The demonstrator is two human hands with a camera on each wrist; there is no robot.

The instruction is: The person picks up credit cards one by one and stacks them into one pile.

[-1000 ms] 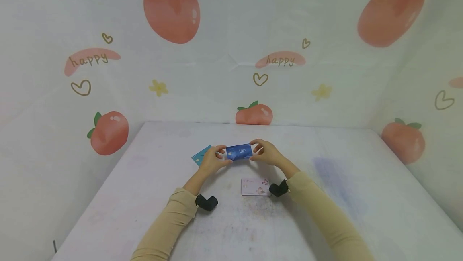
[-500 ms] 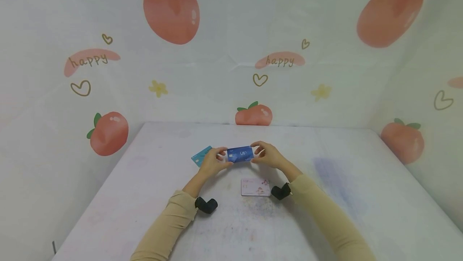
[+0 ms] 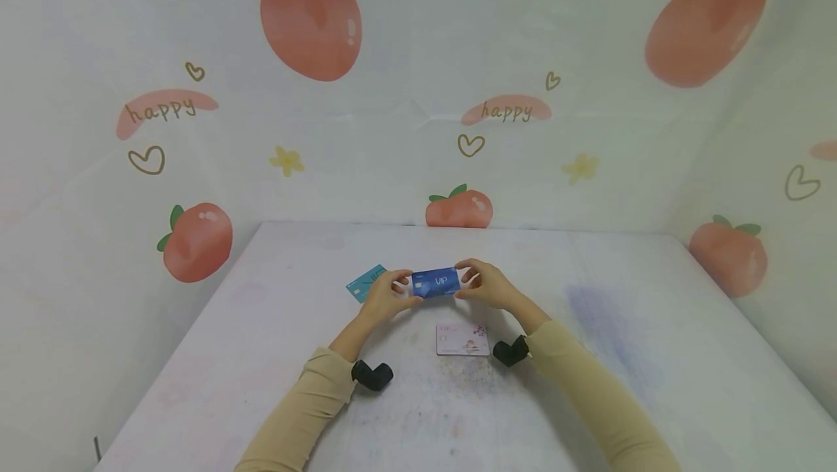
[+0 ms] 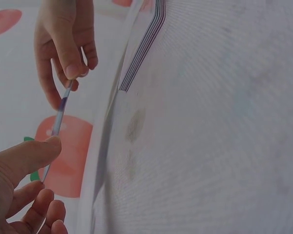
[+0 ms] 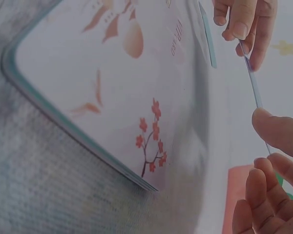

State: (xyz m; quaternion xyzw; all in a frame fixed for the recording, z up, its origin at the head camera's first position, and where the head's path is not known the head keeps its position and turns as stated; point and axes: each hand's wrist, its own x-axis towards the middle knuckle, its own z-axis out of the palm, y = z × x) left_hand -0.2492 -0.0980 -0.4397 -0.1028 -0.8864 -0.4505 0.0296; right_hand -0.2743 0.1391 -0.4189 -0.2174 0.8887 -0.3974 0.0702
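A blue card (image 3: 436, 284) printed "VIP" is held up between both hands, face toward the head camera. At its left end, the left hand (image 3: 386, 298) pinches it between thumb and fingers. Its right end is pinched by the right hand (image 3: 488, 285). Both wrist views show the blue card (image 4: 61, 109) nearly edge-on, with the thumb (image 5: 278, 131) of the right hand along one edge. Partly hidden behind the left hand, a teal card (image 3: 364, 285) lies tilted on the table. Nearer the person lies a white-pink card (image 3: 461, 340) with red blossoms, the top of a neat stack.
The white table (image 3: 405, 414) reaches back to a white cloth wall (image 3: 405, 43) with fruit prints. Black wrist-worn pieces (image 3: 373, 375) hang beside each forearm, the right one close to the white-pink stack. A blue smudge marks the table at right.
Both hands, still pinching the blue card, have come slightly nearer the person and a touch to the right. The teal card and the white-pink stack have stayed put.
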